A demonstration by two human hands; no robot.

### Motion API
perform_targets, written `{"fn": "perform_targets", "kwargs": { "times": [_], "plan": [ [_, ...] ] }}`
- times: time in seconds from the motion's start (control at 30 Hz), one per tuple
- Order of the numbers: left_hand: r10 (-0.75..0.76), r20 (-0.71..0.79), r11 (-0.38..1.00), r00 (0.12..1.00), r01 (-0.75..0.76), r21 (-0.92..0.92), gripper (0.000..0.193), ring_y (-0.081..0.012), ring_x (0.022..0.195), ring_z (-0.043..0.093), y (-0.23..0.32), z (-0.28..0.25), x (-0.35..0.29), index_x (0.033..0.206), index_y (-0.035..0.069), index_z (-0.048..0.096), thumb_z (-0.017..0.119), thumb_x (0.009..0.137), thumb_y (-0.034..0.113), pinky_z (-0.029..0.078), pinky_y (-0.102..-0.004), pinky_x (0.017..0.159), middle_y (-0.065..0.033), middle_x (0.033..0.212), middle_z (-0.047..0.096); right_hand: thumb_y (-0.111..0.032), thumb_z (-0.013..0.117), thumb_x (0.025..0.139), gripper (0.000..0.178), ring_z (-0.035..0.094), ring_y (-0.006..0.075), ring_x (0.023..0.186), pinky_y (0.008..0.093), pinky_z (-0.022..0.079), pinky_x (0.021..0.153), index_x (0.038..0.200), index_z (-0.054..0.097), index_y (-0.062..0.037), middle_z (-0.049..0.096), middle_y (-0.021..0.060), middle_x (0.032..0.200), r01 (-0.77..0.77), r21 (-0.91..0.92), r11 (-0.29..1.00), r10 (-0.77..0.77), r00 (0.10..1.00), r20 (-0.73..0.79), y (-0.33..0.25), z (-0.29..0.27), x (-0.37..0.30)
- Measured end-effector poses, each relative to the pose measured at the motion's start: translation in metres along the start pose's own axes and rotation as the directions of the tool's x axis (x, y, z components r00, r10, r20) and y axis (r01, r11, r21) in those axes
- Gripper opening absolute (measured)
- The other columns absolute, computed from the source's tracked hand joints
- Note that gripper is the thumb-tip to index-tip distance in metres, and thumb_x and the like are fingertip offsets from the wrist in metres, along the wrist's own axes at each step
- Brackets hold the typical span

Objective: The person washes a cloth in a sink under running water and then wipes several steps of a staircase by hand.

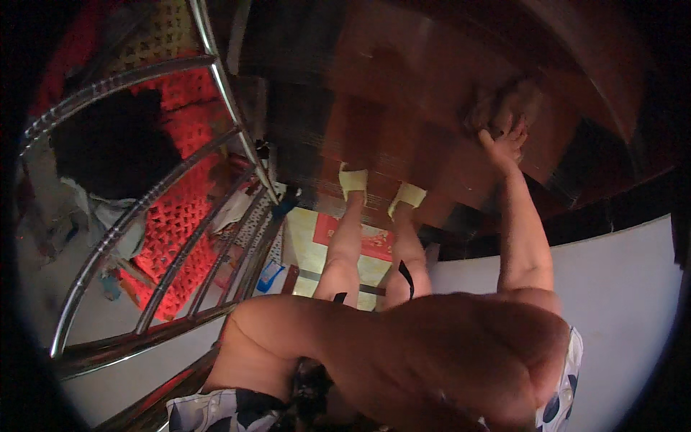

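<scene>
At the upper right, my right hand (505, 144) reaches out on a bare arm to a brownish cloth (515, 101) on a dark red tiled step. Its fingers rest over the near edge of the cloth, which is smeared by motion. My left arm (281, 327) bends in from the lower left. Very close and dark, my left hand (461, 353) fills the lower middle. Its fingers are turned away and cannot be made out. Below the step, my feet wear pale yellow slippers (353, 180).
A shiny metal stair railing (155, 191) curves along the left. Beyond it are a bright red woven surface (176, 252) and a dark cloth-like heap (119, 144). A red mat (371, 241) lies on the light floor by my legs. A white wall (612, 288) stands at right.
</scene>
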State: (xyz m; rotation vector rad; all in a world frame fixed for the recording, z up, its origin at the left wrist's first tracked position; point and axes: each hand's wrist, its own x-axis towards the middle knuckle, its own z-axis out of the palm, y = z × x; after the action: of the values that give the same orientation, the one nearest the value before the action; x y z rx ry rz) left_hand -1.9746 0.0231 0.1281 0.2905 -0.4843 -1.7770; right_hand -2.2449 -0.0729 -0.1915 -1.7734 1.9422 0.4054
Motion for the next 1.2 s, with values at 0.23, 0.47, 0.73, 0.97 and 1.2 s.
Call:
{"fn": "perform_targets", "kwargs": {
  "times": [0.23,0.47,0.73,0.97,1.2],
  "plan": [
    [0.009,0.024,0.991,1.000,-0.012,0.136,0.009,-0.0148,0.075,0.051,0.020,0.011,0.010,0.079,0.005,0.063,0.069,0.074,0.009,0.041,-0.0252,0.066,-0.0026,0.080,0.052,-0.059,0.056,0.067,0.096,-0.005,0.0371,0.133,0.0554,0.016,0.102,0.142,0.005,-0.0243,-0.013,0.0070,0.146,-0.030,-0.073,0.997,0.035,0.998,0.058,-0.007,-0.004,0.001],
    [0.028,0.010,0.930,1.000,-0.029,0.367,0.010,-0.0144,0.076,0.051,0.029,0.008,0.028,0.078,0.005,0.063,0.070,0.073,0.009,0.041,-0.0244,0.067,-0.0027,0.080,0.052,-0.061,0.054,0.067,0.098,-0.009,0.0400,0.132,0.0550,0.014,0.103,0.142,0.002,-0.0238,-0.018,0.0069,0.146,-0.080,-0.034,0.996,0.085,0.985,0.148,-0.004,-0.009,-0.003],
    [-0.311,-0.508,0.851,0.803,0.473,0.227,0.011,-0.0095,0.078,0.052,-0.059,-0.048,-0.030,0.086,0.003,0.060,0.064,0.076,0.000,0.043,-0.0217,0.072,0.0002,0.084,0.053,-0.060,0.054,0.066,0.098,-0.010,0.0389,0.133,0.0564,0.011,0.102,0.142,0.001,-0.0263,-0.017,0.0072,0.146,-0.040,0.010,0.999,0.038,0.987,0.158,-0.020,-0.026,-0.010],
    [-0.276,-0.796,0.800,0.538,0.588,0.120,0.013,-0.0067,0.081,0.051,-0.089,-0.069,-0.116,0.093,0.005,0.059,0.062,0.080,0.005,0.041,-0.0204,0.075,0.0009,0.084,0.056,-0.047,0.061,0.067,0.086,0.009,0.0394,0.130,0.0559,0.021,0.099,0.138,0.019,-0.0223,0.004,0.0112,0.145,-0.129,0.057,0.990,0.130,0.992,-0.003,-0.052,-0.011,-0.028],
    [0.010,-0.910,0.796,0.415,0.548,0.259,0.014,-0.0076,0.081,0.050,-0.087,-0.068,-0.165,0.096,0.007,0.057,0.059,0.083,0.011,0.041,-0.0208,0.071,0.0014,0.090,0.056,-0.012,0.060,0.064,0.050,0.052,0.0287,0.096,0.0407,0.041,0.089,0.112,0.048,-0.0113,0.053,0.0125,0.107,-0.552,0.810,0.198,-0.265,0.766,0.586,-0.060,-0.025,-0.096]
  ]
}}
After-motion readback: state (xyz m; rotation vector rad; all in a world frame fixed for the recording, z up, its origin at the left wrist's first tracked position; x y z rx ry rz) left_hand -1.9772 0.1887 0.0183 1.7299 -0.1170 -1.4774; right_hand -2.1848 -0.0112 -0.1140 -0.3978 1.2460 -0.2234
